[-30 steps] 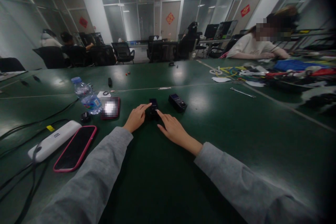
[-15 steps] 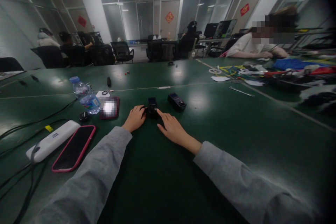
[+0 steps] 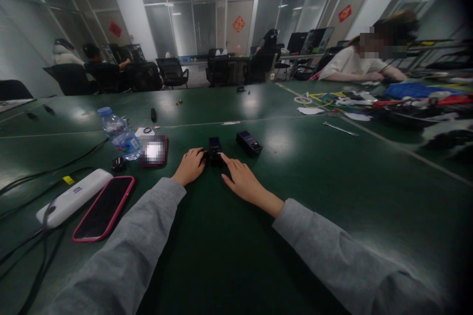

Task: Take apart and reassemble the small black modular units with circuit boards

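A small black handheld device (image 3: 215, 147) with a screen and buttons lies on the green table in front of me. Beside its left edge rests my left hand (image 3: 190, 165), palm down, fingers loosely bent and their tips in shadow. I cannot tell whether they touch the device. From the other side, my right hand (image 3: 242, 179) reaches in with fingers extended and thumb apart. Its index fingertip is on or right at the device's lower right corner, by the buttons. A second, similar black device (image 3: 249, 143) lies tilted to the right, touched by neither hand.
To my left are a plastic water bottle (image 3: 118, 133), a red-edged device (image 3: 164, 150), a white power strip (image 3: 74, 198), a pink-cased phone (image 3: 105, 209) and black cables. A wrench (image 3: 340, 129) and a cable pile (image 3: 328, 100) lie right, near a seated person (image 3: 347, 65).
Both hands and the two black devices hold nearly the same place. The seated person's head at right has shifted slightly.
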A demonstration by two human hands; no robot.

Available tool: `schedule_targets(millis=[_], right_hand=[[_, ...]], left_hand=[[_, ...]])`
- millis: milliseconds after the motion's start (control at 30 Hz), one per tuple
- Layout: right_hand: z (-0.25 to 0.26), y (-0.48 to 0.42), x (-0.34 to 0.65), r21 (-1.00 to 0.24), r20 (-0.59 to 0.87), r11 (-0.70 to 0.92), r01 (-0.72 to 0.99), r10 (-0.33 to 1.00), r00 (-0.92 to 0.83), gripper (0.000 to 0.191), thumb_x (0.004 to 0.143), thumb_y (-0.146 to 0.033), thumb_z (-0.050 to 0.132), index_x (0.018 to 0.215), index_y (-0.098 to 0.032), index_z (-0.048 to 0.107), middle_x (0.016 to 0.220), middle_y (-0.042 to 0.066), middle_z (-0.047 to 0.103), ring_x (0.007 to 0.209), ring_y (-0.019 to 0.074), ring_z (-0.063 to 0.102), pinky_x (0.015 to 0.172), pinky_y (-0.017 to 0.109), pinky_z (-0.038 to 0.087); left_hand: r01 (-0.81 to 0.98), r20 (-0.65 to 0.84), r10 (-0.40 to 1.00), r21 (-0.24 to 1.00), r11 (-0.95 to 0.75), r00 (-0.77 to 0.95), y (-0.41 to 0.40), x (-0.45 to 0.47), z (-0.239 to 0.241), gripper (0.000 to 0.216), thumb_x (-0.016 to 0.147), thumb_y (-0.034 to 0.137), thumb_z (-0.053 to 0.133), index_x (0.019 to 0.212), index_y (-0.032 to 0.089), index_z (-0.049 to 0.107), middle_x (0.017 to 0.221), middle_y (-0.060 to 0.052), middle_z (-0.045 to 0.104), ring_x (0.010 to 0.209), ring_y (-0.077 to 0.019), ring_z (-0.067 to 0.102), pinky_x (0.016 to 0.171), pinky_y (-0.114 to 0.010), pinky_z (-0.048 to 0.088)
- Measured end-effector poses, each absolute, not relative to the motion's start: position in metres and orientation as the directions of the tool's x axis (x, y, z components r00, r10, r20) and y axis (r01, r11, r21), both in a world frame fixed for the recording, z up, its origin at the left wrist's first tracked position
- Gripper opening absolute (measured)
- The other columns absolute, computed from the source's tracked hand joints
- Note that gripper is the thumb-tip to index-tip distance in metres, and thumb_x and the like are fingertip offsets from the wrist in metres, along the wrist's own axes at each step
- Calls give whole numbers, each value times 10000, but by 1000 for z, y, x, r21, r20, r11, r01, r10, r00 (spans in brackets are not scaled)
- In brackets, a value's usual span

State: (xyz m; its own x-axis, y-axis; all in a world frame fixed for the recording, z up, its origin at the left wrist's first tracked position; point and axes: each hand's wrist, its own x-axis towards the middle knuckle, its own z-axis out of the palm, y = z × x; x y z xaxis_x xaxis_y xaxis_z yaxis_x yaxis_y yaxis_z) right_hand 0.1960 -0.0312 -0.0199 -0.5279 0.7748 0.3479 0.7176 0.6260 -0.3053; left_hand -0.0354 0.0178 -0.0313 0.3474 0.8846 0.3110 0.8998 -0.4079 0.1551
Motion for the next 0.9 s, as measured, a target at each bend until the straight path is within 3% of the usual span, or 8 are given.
schedule_targets(millis=[900], right_hand=[[-21, -30, 196, -300, 354, 628, 719, 773, -527, 671, 945, -311, 455, 1505, -207, 99, 1289, 124, 488, 1158, 266, 474, 949, 477, 429]], left_hand=[[900, 315, 882, 147, -410, 350, 18, -35, -31, 360, 935, 285, 404, 1262, 187, 518, 1351, -100, 499, 1256, -245, 430, 1007, -437, 406]])
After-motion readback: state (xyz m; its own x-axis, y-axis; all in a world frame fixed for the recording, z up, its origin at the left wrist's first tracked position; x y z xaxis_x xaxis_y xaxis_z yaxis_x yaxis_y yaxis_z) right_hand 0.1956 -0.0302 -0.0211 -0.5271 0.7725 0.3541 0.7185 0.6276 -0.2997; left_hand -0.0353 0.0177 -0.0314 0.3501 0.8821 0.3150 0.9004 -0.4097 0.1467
